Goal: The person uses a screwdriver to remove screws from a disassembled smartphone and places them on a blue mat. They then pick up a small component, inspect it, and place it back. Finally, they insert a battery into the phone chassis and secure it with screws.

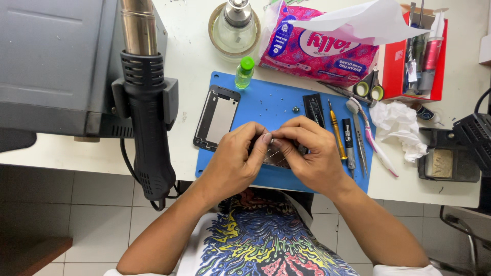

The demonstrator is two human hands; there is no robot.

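Over the near edge of the blue work mat [266, 105], we held a small phone part [276, 156] between both hands, its long axis running far-left to near-right. Our left hand [232, 161] and right hand [314, 153] met above it, fingertips pinched narrowly on its far end, both equally close.
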